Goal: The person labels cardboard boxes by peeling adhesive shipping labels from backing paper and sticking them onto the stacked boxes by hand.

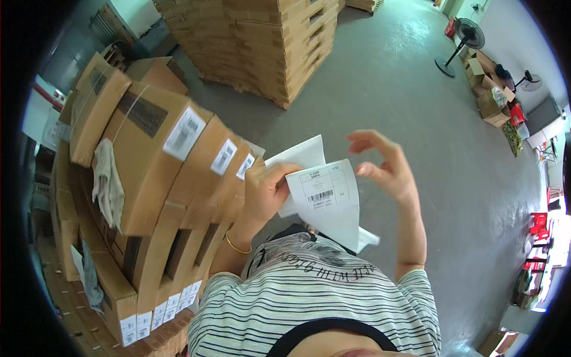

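Note:
My left hand (pixel 266 189) is closed on a strip of white label sheets (pixel 330 199) printed with a barcode and small text. One part of the strip stands up behind the fingers, and a long end hangs down in front of my striped shirt. To the right of the labels, my right hand (pixel 383 163) is raised with thumb and fingers apart, holding nothing. Left of my left hand are stacked brown cardboard boxes (pixel 151 178), several with white barcode labels (pixel 184 134) on their ends.
A pale cloth glove (pixel 107 184) hangs over a box at left, and a grey cloth (pixel 89 276) lies lower down. A tall stack of cartons (pixel 256 47) stands ahead. On the far right are a standing fan (pixel 467 38) and opened boxes (pixel 491 89) along the wall.

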`<action>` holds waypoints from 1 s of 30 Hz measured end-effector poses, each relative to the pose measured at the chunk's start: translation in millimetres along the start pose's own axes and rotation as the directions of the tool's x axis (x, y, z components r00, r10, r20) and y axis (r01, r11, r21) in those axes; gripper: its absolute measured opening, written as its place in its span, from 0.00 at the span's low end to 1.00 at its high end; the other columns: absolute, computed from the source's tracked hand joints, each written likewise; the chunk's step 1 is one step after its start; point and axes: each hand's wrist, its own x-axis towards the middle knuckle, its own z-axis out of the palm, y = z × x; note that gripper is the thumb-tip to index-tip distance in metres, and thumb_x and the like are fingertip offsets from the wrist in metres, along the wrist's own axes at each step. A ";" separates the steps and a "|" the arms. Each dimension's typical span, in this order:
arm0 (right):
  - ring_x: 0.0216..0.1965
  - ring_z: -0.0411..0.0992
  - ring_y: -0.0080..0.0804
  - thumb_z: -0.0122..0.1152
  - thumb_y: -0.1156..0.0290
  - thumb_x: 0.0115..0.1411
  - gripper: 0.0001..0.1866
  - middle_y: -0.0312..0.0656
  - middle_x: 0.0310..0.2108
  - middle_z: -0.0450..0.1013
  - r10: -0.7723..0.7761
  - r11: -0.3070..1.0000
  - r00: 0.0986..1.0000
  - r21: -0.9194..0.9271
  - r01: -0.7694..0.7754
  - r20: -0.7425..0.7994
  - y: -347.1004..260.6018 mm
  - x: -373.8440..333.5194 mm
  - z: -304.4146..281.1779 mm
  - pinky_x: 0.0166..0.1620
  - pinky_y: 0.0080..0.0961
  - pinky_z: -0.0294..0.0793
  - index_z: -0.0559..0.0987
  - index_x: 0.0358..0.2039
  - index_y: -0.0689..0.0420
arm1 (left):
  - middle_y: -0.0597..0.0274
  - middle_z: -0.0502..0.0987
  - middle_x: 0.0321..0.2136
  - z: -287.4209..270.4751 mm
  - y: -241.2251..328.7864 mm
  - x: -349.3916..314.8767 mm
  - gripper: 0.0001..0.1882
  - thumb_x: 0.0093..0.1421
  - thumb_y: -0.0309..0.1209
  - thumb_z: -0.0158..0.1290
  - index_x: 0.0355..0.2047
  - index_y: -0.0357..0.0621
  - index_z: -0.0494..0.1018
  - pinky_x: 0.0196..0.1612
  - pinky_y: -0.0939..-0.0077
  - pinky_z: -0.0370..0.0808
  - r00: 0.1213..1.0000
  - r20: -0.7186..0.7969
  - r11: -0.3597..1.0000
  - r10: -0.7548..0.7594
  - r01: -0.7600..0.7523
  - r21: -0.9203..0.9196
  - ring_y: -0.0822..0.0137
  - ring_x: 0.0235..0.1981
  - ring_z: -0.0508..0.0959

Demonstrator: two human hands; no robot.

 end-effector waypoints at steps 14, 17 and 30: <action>0.31 0.68 0.21 0.66 0.78 0.51 0.05 0.35 0.24 0.71 -0.136 0.881 0.909 0.467 -0.070 0.393 166.1 295.4 -20.1 0.37 0.21 0.67 0.77 0.27 0.63 | 0.59 0.80 0.25 101.5 -117.6 185.5 0.09 0.47 0.25 0.61 0.31 0.44 0.78 0.27 0.74 0.73 0.868 -0.354 0.928 -0.348 0.373 0.003 0.63 0.25 0.80; 0.29 0.68 0.22 0.65 0.79 0.51 0.05 0.36 0.25 0.71 -0.409 0.828 0.771 0.554 0.088 0.488 181.3 360.2 -5.1 0.35 0.20 0.67 0.76 0.28 0.62 | 0.59 0.79 0.23 107.4 -134.4 199.3 0.09 0.47 0.25 0.61 0.31 0.46 0.78 0.27 0.74 0.73 0.788 -0.486 0.874 -0.378 0.477 0.092 0.62 0.23 0.79; 0.43 0.74 0.42 0.68 0.74 0.49 0.06 0.48 0.39 0.74 -0.864 0.452 0.248 0.892 0.002 0.438 136.0 495.6 224.5 0.45 0.35 0.75 0.81 0.28 0.60 | 0.58 0.77 0.19 62.1 -170.1 140.7 0.09 0.42 0.27 0.62 0.27 0.45 0.79 0.29 0.69 0.76 0.332 -0.888 0.197 -0.319 0.939 0.280 0.58 0.21 0.78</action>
